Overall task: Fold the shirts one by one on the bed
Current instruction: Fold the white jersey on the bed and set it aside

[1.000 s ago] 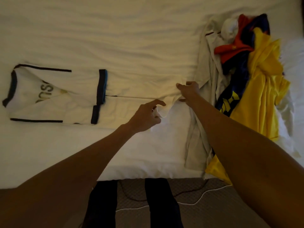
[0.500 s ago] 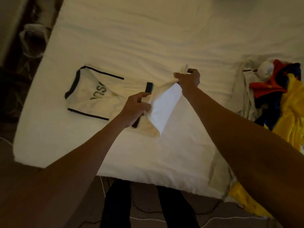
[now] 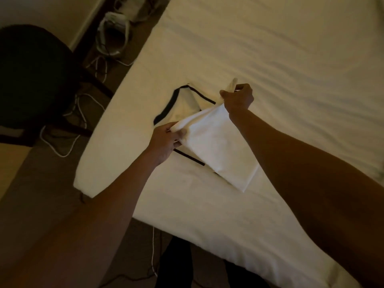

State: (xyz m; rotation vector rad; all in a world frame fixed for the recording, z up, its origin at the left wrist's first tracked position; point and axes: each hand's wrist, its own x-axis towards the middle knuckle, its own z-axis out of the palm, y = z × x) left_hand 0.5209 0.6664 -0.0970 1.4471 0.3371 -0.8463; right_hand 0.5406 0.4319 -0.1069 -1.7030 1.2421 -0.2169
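Head view: white black-trimmed shirt [image 3: 218,146], hem aloft in pinching left hand [image 3: 164,142], right hand [image 3: 239,98]

Both hands, left [image 3: 164,140] and right [image 3: 239,98], pinch the white shirt's [image 3: 218,142] hem above the bed [image 3: 291,59].

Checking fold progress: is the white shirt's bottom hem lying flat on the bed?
No: the left hand and right hand each pinch the hem of the white shirt, raised off the bed.

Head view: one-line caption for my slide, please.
Left hand and right hand pinch the lifted end of a white shirt, mid-fold on the bed.
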